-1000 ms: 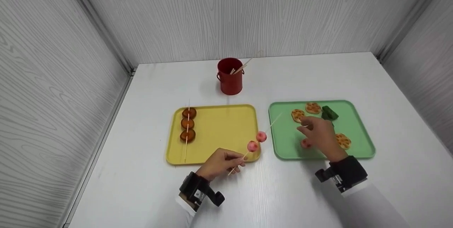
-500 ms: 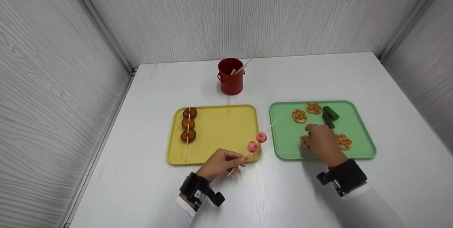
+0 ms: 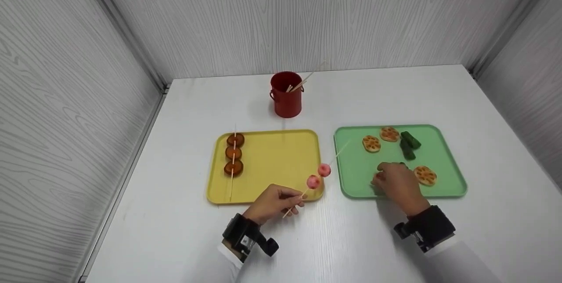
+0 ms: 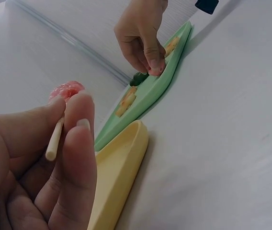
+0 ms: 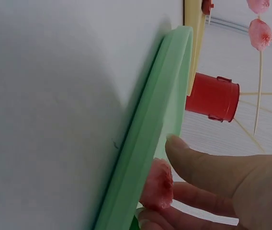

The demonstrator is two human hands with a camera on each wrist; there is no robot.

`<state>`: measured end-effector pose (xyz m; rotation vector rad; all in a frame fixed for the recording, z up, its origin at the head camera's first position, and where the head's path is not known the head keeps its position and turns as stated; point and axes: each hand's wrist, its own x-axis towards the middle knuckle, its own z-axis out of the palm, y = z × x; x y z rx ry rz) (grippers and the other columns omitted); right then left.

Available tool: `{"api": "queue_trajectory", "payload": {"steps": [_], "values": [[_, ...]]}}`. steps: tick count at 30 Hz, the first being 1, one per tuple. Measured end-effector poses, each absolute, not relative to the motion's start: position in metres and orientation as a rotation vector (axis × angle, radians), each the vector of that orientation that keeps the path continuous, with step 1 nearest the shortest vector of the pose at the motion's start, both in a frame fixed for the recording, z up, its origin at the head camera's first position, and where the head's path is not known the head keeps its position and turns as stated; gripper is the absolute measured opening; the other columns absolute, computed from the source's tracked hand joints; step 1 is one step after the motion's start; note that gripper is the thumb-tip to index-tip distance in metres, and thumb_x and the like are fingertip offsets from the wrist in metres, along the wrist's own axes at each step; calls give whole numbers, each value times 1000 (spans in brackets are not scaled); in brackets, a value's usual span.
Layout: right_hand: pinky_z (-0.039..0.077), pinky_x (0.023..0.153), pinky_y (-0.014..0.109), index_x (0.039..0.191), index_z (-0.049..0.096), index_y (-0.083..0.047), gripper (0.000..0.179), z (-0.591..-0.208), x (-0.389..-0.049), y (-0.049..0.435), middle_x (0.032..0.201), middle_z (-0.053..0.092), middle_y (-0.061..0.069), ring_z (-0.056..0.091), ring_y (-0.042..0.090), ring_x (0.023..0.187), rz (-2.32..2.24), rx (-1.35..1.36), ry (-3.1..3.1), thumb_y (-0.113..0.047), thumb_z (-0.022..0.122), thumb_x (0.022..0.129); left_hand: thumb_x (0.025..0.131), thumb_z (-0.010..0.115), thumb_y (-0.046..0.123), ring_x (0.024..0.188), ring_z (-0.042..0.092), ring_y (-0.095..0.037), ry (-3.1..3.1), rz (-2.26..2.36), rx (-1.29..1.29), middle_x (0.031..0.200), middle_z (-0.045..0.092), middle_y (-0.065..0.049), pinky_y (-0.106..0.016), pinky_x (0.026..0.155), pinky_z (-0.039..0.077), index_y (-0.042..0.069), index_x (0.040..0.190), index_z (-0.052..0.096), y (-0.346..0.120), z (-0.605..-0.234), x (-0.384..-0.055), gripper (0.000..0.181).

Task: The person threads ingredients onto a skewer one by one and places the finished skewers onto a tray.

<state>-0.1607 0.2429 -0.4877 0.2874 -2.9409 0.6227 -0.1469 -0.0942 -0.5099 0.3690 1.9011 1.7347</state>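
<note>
As the left hand [image 3: 273, 204] pinches a pale wooden skewer [image 5: 259, 81] below two round pink balls [image 3: 313, 182], presumably leaving its tip free, the right hand [image 3: 398, 186] flanks a third pink ball [image 5: 158, 184] on the green rectangular tray [image 3: 355, 164]; grip unclear.

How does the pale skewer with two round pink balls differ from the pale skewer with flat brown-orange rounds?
The pink-ball skewer carries two pieces; the brown-orange skewer carries three.
The pink-ball skewer's pieces are rounded and pink, while the brown-orange skewer's are flat with dark rims.
The pink-ball skewer slants in the left hand; the brown-orange skewer lies on the yellow rectangular tray.
Both are thin sticks, bare at each end.
</note>
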Motion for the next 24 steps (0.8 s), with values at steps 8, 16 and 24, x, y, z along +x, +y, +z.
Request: {"api": "queue_trajectory", "payload": {"steps": [8,16,24], "values": [[47,56,36,80,67,1,5,-488,-160,239,71,63,8,59,23,66,639,342,-2949,2,69,84,95,64,10,64,60,-6,1903,1735,366,96,69,-27,-19,56,46,-8,115,67,-95,-510,-146,28],[55,65,44,97,67,7,15,-496,-162,238,83,70,16,67,31,76,783,380,-2868,1,72,85,94,64,10,63,60,-6,1895,1745,360,96,69,-27,-19,54,45,-9,115,67,-95,-512,-145,28],[54,81,47,118,64,5,31,-493,-168,239,108,68,21,68,35,93,1194,283,-2772,-4,70,89,95,64,11,64,60,-6,1915,1729,359,96,69,-27,-19,55,46,-8,114,68,-95,-509,-145,27]]}}
